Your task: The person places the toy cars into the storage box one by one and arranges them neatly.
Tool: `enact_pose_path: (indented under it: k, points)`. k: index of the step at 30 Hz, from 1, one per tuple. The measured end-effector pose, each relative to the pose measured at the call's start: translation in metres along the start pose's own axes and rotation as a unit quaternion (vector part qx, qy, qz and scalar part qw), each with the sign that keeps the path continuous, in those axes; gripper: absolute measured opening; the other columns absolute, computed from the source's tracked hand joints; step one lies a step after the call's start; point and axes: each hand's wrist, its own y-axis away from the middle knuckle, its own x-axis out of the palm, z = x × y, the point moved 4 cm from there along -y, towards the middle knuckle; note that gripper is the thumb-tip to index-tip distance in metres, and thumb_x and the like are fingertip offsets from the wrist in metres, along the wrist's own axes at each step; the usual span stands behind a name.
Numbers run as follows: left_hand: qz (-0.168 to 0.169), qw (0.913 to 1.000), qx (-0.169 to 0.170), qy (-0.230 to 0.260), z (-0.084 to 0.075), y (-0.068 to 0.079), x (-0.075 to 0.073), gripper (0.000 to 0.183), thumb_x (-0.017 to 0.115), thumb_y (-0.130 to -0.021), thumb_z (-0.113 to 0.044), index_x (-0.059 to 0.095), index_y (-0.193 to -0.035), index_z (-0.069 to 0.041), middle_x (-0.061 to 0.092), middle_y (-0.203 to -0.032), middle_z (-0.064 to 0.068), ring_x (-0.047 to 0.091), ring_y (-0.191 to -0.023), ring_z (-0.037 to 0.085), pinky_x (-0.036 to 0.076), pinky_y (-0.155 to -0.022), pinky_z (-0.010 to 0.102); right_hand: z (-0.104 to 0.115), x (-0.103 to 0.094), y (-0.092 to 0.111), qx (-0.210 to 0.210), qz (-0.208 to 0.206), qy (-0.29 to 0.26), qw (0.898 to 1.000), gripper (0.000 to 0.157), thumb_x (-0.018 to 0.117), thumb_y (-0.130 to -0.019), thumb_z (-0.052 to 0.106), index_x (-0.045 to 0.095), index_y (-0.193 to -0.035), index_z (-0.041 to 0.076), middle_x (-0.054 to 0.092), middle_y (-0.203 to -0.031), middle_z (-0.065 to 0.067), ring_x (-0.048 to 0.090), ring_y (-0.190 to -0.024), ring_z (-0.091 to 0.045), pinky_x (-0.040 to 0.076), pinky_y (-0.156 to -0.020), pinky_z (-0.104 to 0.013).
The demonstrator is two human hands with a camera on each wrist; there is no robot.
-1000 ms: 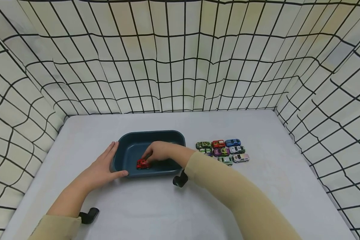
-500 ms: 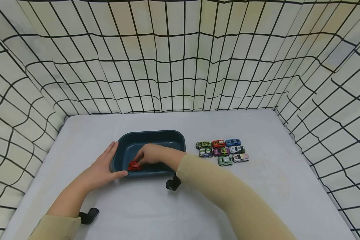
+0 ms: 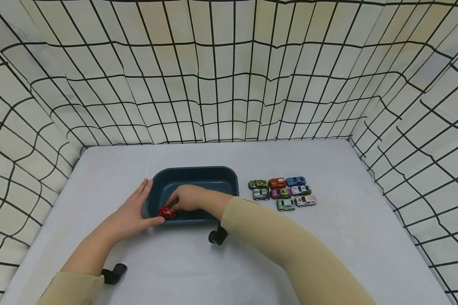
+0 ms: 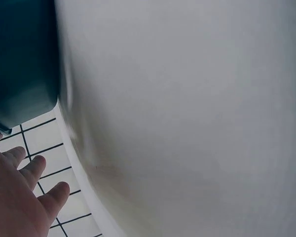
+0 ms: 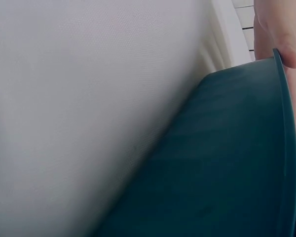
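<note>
In the head view a dark teal rectangular bin (image 3: 198, 170) stands on the white table. My right hand (image 3: 188, 197) reaches inside it and pinches a red toy car (image 3: 167, 212) at the bin's near left corner. My left hand (image 3: 127, 214) rests against the bin's left end, fingers straight and spread along the outside, thumb at the near rim. The left wrist view shows those spread fingers (image 4: 35, 168) beside the bin's wall (image 4: 27, 101). In the right wrist view the bin's near side (image 5: 227, 148) fills the lower right and hides my right hand; the left thumb (image 5: 288, 52) touches the rim.
Several toy cars stand in close rows right of the bin, among them a red car (image 3: 277, 183), a blue car (image 3: 295, 181), a purple car (image 3: 281, 193) and a pale green car (image 3: 286, 205). Black grid netting (image 3: 233, 89) over white walls encloses the table (image 3: 347, 237).
My right hand has moved left inside the bin with the red toy car, into the near left corner. The left hand has stayed at the bin's end.
</note>
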Motion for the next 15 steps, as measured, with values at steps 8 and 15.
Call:
enact_pose_path:
  k: [8, 15]
  points:
    - [-0.005, 0.9999, -0.002, -0.014, -0.0019, 0.0005, -0.0022, 0.121, 0.072, -0.080, -0.064, 0.000, -0.160, -0.009, 0.002, -0.164, 0.024, 0.016, -0.143, 0.055, 0.025, -0.104, 0.074, -0.0024, 0.0010, -0.0002, -0.005, -0.009, -0.009, 1.000, 0.030, 0.066, -0.097, 0.030, 0.071, -0.125, 0.024, 0.070, -0.105, 0.012, 0.058, -0.085, -0.002, 0.047, -0.072, -0.016]
    - [-0.007, 0.9996, -0.004, -0.028, -0.0014, 0.0003, -0.0035, 0.121, 0.071, -0.078, -0.067, 0.003, -0.160, -0.009, 0.002, -0.164, 0.023, 0.018, -0.142, 0.056, 0.027, -0.103, 0.074, -0.0096, -0.0003, 0.0009, -0.009, -0.029, -0.032, 0.999, 0.031, 0.070, -0.094, 0.031, 0.072, -0.124, 0.025, 0.069, -0.102, 0.013, 0.059, -0.083, -0.002, 0.047, -0.069, -0.016]
